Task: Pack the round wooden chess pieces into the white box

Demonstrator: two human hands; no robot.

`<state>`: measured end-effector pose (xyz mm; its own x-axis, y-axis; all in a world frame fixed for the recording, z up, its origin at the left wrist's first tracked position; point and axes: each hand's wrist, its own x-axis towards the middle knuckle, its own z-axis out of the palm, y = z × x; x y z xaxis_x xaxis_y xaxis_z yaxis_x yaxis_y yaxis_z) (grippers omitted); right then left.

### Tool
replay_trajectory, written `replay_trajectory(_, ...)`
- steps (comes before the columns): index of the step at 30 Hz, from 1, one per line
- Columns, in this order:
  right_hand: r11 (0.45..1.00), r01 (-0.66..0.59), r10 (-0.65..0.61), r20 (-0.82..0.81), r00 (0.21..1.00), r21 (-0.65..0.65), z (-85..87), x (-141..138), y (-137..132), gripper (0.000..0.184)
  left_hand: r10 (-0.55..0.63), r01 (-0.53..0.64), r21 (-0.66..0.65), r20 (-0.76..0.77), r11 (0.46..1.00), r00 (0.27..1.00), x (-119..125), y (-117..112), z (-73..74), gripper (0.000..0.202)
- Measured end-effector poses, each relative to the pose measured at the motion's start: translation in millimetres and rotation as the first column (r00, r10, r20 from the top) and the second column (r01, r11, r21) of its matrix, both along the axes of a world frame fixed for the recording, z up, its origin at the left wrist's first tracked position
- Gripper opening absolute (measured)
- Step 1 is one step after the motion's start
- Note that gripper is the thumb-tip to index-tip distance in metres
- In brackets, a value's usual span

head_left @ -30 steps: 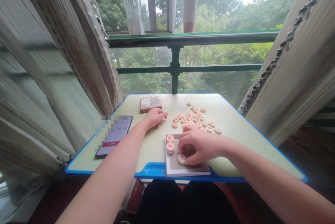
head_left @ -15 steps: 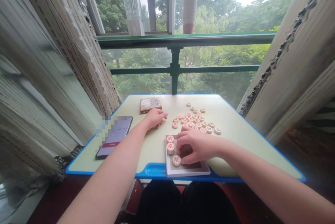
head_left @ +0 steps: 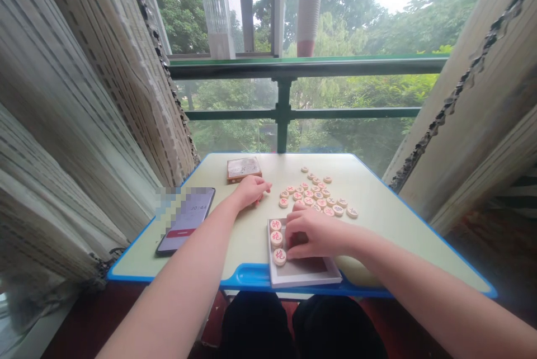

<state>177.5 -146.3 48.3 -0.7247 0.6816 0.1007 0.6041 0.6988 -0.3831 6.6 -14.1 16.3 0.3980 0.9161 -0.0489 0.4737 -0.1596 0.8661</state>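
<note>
My right hand (head_left: 316, 230) is over a shallow white box tray (head_left: 304, 279) at the table's near edge. Its fingers are bent and apart, with the thumb close beside a xiangqi piece (head_left: 279, 256) with a red character; I cannot tell whether they touch. That piece lies below two other spots of red-marked pieces (head_left: 276, 237) along the tray's left wall. My left hand (head_left: 253, 191) rests on the table, fingers loosely curled and apart, holding nothing visible. Just behind it is a small decorated box (head_left: 244, 168). Loose xiangqi pieces (head_left: 321, 203) lie scattered beyond the tray.
A phone (head_left: 191, 219) lies at the table's left side, near my left forearm. The pale folding table (head_left: 403, 253) has a blue rim and a recessed blue slot at its front. Curtains hang on both sides, and a green railing (head_left: 282, 114) stands behind the table.
The lowest piece in the tray has shifted left, against the wall and in line with the others, with my right thumb beside it. My left hand stays in place; the view has shifted slightly.
</note>
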Motion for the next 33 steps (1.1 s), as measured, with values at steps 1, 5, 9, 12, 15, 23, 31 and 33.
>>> replay_trajectory(1, 1.0, -0.001, 0.001, 0.0, 1.0, 0.001, -0.1, -0.5, 0.2, 0.016, -0.001, 0.001, 0.002, 0.003, 1.0, 1.0, 0.0, -0.2, 0.2, 0.027)
replay_trajectory(5, 1.0, 0.005, -0.005, -0.003, 1.0, 0.017, -0.9, -1.7, 0.2, 0.019, 0.0, 0.0, -0.005, 0.013, 1.0, 1.0, 0.5, -0.6, 1.0, 0.028)
replay_trajectory(9, 1.0, 0.019, -0.019, -0.007, 1.0, 0.024, -2.5, -1.9, 0.1, 0.021, 0.0, 0.0, -0.001, 0.013, 1.0, 1.0, 1.1, -0.1, 0.6, 0.03)
replay_trajectory(12, 0.999, 0.032, -0.031, -0.012, 0.999, 0.025, -2.9, -2.2, 0.6, 0.021, -0.007, 0.007, 0.01, 0.016, 1.0, 1.0, 1.0, 0.9, -0.6, 0.03)
replay_trajectory(15, 0.999, 0.042, -0.042, -0.011, 0.999, 0.034, -2.5, -2.3, 0.7, 0.013, -0.009, 0.009, 0.008, 0.023, 1.0, 1.0, 0.6, 2.5, -2.7, 0.031)
replay_trajectory(23, 0.832, 0.496, -0.452, -0.213, 0.866, 0.248, 0.3, 12.1, 10.0, 0.018, 0.024, -0.019, 0.069, -0.07, 0.997, 0.997, 1.3, 5.2, -8.0, 0.026)
replay_trajectory(31, 0.575, 0.812, -0.812, -0.185, 0.553, -0.102, 28.5, 68.6, 23.6, 0.02, 0.041, -0.02, 0.168, -0.121, 0.986, 0.992, 2.0, -1.6, -5.9, 0.025)
replay_trajectory(33, 0.545, 0.822, -0.838, -0.134, 0.529, -0.166, 30.2, 79.9, 14.3, 0.021, 0.036, -0.015, 0.169, -0.12, 0.985, 0.992, 1.8, -1.5, -7.1, 0.026)
